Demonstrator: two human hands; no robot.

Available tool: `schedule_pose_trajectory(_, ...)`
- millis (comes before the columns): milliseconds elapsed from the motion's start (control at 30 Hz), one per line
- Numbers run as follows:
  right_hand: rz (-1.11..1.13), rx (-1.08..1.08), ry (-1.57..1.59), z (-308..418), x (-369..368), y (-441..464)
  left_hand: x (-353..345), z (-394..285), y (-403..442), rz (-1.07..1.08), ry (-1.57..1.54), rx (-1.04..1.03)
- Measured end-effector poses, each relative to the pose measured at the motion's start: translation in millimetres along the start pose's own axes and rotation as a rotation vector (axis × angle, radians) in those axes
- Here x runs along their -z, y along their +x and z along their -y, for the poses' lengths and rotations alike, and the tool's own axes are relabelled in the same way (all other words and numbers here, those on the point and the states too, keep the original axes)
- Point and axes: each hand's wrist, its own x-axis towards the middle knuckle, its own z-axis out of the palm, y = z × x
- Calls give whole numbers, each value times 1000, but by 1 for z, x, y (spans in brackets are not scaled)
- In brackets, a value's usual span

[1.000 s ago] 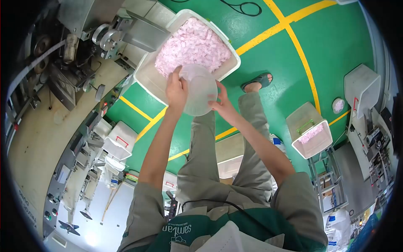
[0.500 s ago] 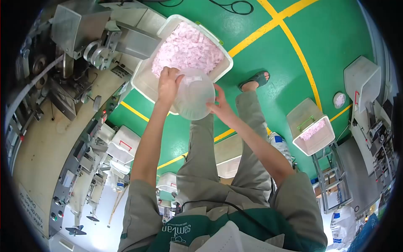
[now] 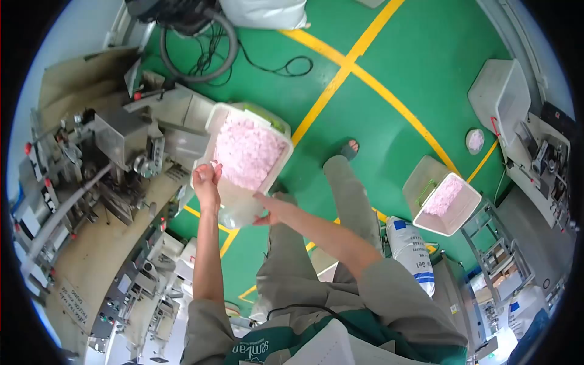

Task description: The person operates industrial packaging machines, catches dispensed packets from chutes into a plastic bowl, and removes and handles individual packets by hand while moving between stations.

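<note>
A white bin (image 3: 285, 152) holds a heap of small pink-and-white pieces (image 3: 246, 152). Over its near left edge is my left hand (image 3: 207, 177), off the bowl, its fingers curled together; whatever they pinch is too small to make out. The translucent round bowl (image 3: 236, 216) is at the bin's near end, partly blending with the pale bin wall. My right hand (image 3: 274, 210) grips the bowl's right side between thumb and fingers.
Machinery on a bench (image 3: 91, 243) lines the left. A hose (image 3: 231, 52), black cables and a white sack (image 3: 264, 12) lie beyond the bin. Rightward are another bin with pink pieces (image 3: 420, 213), a small round container (image 3: 474, 141) and a printed sack (image 3: 410, 252).
The view has swung, bringing the hose and sack into sight. My left hand has come off the bowl and moved left; my right hand has carried the bowl left and lower against the bin.
</note>
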Motion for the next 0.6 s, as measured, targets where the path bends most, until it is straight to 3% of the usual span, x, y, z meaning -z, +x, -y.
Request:
schedule_pose_trajectory(100, 60, -60, -118, 12, 6, -75, -78, -56, -33, 63, -290, 143)
schedule_pose_trajectory(200, 71, 83, -165, 37, 38, -139, -152, -103, -48, 273, -526, 224)
schedule_pose_trajectory(333, -32, 491, -211, 105, 83, -243, -267, -182, -53, 557, -623, 232)
schedule_pose_trajectory(500, -287, 856, -177, 218, 109, -359, -415, -296, -45, 655, -550, 143)
schedule_pose_trajectory(600, -287, 999, -156, 302, 115, -405, -501, -368, -34, 707, -543, 84)
